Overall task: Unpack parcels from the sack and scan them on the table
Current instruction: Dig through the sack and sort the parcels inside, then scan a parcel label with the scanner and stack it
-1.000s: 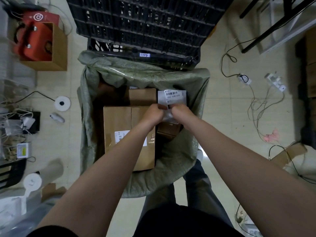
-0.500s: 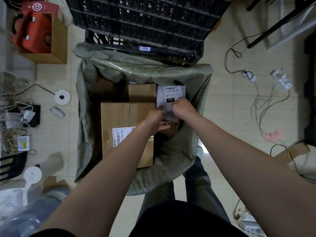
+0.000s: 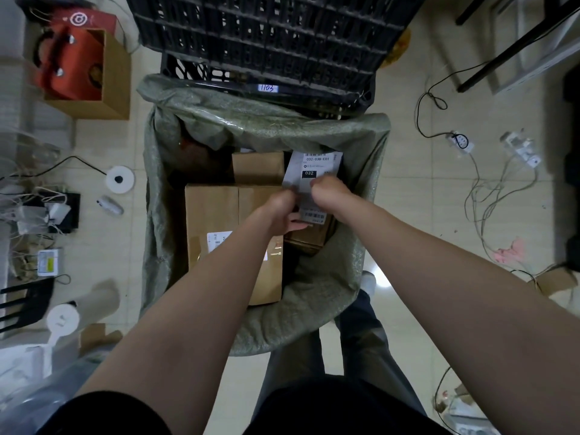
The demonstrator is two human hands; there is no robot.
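Note:
A grey-green woven sack (image 3: 317,312) stands open on the floor in front of me. Inside lie a large brown carton (image 3: 213,215) with a white label, a smaller brown box (image 3: 258,167) behind it and another brown box (image 3: 309,238) at the right. Both hands reach into the sack and hold a small white-labelled parcel (image 3: 315,166) marked 032. My left hand (image 3: 281,208) grips its left edge. My right hand (image 3: 328,193) grips its right side, with curled fingers over the label.
A black plastic crate (image 3: 266,36) stands behind the sack. An open carton holding a red bag (image 3: 72,61) is at the far left. Cables and power strips (image 3: 461,141) lie on the floor at right. Chargers, a white disc (image 3: 120,179) and clutter lie at left.
The white-labelled parcel has come up a little out of the sack between both hands, showing more of its label. My view has shifted slightly.

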